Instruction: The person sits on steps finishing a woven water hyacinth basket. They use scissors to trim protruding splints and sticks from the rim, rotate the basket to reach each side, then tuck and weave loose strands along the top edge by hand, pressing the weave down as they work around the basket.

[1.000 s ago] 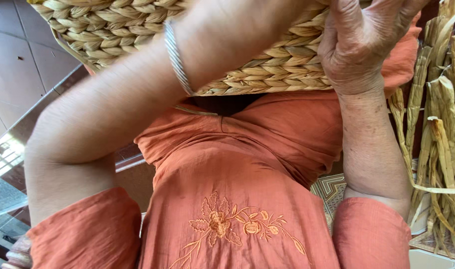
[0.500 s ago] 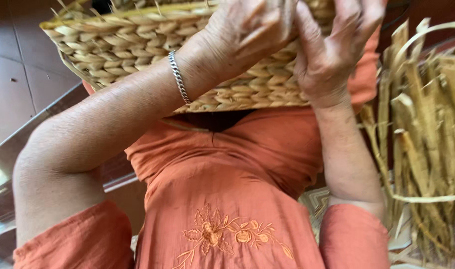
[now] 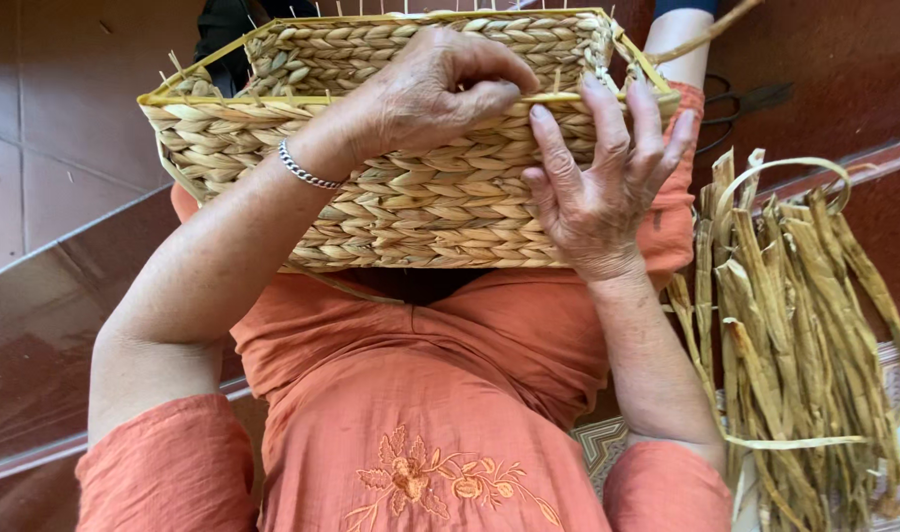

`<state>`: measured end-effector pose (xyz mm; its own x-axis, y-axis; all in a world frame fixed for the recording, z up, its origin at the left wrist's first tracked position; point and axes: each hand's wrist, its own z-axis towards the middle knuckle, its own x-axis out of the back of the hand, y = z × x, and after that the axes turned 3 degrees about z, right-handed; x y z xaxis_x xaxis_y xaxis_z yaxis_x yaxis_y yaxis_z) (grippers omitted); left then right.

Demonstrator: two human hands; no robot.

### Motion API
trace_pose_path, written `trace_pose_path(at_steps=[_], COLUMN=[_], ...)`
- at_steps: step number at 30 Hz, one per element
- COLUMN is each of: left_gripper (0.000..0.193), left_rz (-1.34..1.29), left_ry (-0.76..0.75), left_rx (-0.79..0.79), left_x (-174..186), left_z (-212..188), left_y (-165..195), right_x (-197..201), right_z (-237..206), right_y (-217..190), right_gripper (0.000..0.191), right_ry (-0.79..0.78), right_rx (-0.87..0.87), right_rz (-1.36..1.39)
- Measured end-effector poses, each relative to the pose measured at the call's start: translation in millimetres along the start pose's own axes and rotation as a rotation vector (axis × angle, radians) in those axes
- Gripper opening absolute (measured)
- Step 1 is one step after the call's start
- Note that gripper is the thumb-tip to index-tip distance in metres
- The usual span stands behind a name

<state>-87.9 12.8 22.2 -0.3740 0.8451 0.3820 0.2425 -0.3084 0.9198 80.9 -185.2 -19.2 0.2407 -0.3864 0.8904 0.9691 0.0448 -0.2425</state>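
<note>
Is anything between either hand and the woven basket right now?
Nothing visible. The left hand pinches at the top rim of the basket, and the right hand lies flat on its side wall. The bundle of dried strips sits off to the right.

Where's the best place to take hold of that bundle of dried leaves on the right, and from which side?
Probably grip the bundle of dried leaves near its lower end, just above the strip tie that cinches it, coming from its open right side. There the stalks are gathered tight; higher up they fan out loose. The right hand is nearest but rests on the woven basket.
</note>
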Motion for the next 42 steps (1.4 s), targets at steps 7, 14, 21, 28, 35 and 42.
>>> trace_pose_path(at_steps=[7,14,21,28,35,42], left_gripper=[0.021,0.018,0.02,0.018,0.018,0.007], left_rz=[0.051,0.03,0.06,0.024,0.069,0.164], left_ry=[0.039,0.1,0.04,0.056,0.178,0.222], left_rx=[-0.043,-0.055,0.029,0.164,0.094,-0.138], left_x=[-7.6,-7.1,-5.5,-7.9,-4.6,9.6], left_z=[9.7,10.5,11.5,13.9,12.4,-16.1], left_y=[-5.2,1.7,-7.4,3.8,4.0,4.7], right_x=[-2.7,-6.2,-7.6,-1.8,5.4,6.0], right_z=[9.2,8.9,8.1,15.5,20.8,23.7], right_y=[-10.0,-14.0,-13.1,-20.1,-25.5,-23.8], right_gripper=[0.044,0.053,0.051,0.045,0.04,0.038], right_ry=[0.015,0.063,0.01,0.068,0.109,0.1], right_rx=[-0.048,-0.064,-0.072,-0.072,-0.064,-0.058], right_rz=[-0.055,-0.035,-0.022,-0.037,0.006,0.014])
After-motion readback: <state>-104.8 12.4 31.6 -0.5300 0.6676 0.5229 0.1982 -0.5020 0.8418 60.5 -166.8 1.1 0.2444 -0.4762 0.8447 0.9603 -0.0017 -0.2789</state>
